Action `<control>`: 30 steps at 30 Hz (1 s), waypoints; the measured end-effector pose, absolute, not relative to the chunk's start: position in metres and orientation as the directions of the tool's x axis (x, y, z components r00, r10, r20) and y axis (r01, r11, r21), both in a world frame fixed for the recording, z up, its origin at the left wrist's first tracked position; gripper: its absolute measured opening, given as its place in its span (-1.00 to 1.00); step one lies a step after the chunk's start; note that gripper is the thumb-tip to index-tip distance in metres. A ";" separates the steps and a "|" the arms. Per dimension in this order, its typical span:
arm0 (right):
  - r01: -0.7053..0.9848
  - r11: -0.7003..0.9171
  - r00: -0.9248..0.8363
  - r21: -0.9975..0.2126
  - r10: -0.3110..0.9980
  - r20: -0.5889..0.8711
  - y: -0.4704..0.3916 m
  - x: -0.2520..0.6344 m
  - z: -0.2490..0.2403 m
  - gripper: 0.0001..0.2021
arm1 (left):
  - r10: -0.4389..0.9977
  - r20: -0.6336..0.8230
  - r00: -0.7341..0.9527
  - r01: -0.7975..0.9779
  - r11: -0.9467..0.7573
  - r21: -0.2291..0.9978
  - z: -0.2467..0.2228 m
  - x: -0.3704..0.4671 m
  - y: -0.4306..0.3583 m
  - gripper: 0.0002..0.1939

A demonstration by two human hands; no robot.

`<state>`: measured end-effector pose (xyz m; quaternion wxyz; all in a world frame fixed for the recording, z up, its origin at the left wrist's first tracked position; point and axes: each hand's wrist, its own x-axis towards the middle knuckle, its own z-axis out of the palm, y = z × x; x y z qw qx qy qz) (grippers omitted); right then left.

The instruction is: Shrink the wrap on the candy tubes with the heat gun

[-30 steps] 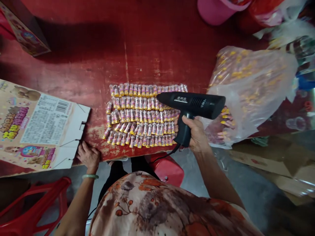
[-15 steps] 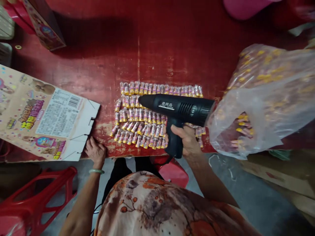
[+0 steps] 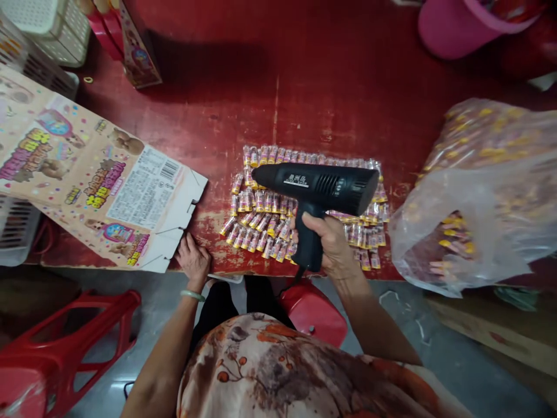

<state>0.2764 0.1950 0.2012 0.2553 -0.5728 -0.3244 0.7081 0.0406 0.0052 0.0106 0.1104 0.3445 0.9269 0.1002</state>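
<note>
Head camera view: a person in a floral top holds a black hot-air gun [image 3: 322, 184] above rows of small clear tubes with yellow ends [image 3: 274, 202] on a red, scuffed worktop [image 3: 209, 116]. The fingers of the right hand [image 3: 333, 241] are wrapped around the gun's handle; its nozzle points to the person's left, over the tubes, and its body hides part of the upper rows. The left hand [image 3: 194, 259], a pale green bangle [image 3: 192, 295] at its wrist, rests at the worktop's near edge with its fingers loosely spread, just beside the white flap of a printed carton [image 3: 104, 174]; whether they touch the flap cannot be told. To the right of the tubes lies a translucent plastic bag [image 3: 513, 191] filled with pink-and-yellow pieces. A pink bucket [image 3: 452, 29] stands at the far right, and a printed box [image 3: 141, 61] stands at the far left.
</note>
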 end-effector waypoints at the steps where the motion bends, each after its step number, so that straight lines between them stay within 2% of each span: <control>1: 0.008 -0.663 -0.193 -0.748 0.733 -0.652 0.192 0.277 0.201 -0.61 | 0.665 -0.129 -0.736 0.620 0.738 0.268 0.010 0.040 0.005 -0.37; 6: -0.078 -0.591 0.121 -0.803 0.794 -0.596 0.178 0.321 0.214 -0.59 | 0.677 -0.110 -0.727 0.625 0.720 0.302 0.008 0.040 0.003 -0.39; 9: -0.077 -0.557 0.176 -0.827 0.809 -0.561 0.162 0.334 0.222 -0.61 | 0.673 -0.126 -0.728 0.614 0.724 0.314 0.009 0.041 0.003 -0.38; 11: -0.069 -0.581 0.129 -0.811 0.801 -0.585 0.150 0.326 0.223 -0.60 | 0.674 -0.135 -0.727 0.615 0.725 0.310 0.010 0.041 0.004 -0.37; 16: 0.024 -0.638 -0.170 -0.770 0.756 -0.632 0.133 0.281 0.212 -0.64 | 0.694 -0.123 -0.710 0.650 0.712 0.265 0.011 0.041 0.004 -0.36; 18: 0.076 -0.635 -0.239 -0.769 0.737 -0.632 0.134 0.273 0.207 -0.64 | 0.698 -0.114 -0.707 0.659 0.709 0.253 0.010 0.041 0.005 -0.36; 25: 0.080 -0.580 -0.097 -0.811 0.805 -0.586 0.144 0.261 0.202 -0.62 | 0.711 -0.129 -0.692 0.672 0.698 0.247 0.011 0.041 0.003 -0.36; 30: 0.136 -0.611 -0.239 -0.780 0.744 -0.624 0.143 0.242 0.202 -0.61 | 0.711 -0.136 -0.690 0.670 0.698 0.253 0.012 0.040 0.002 -0.36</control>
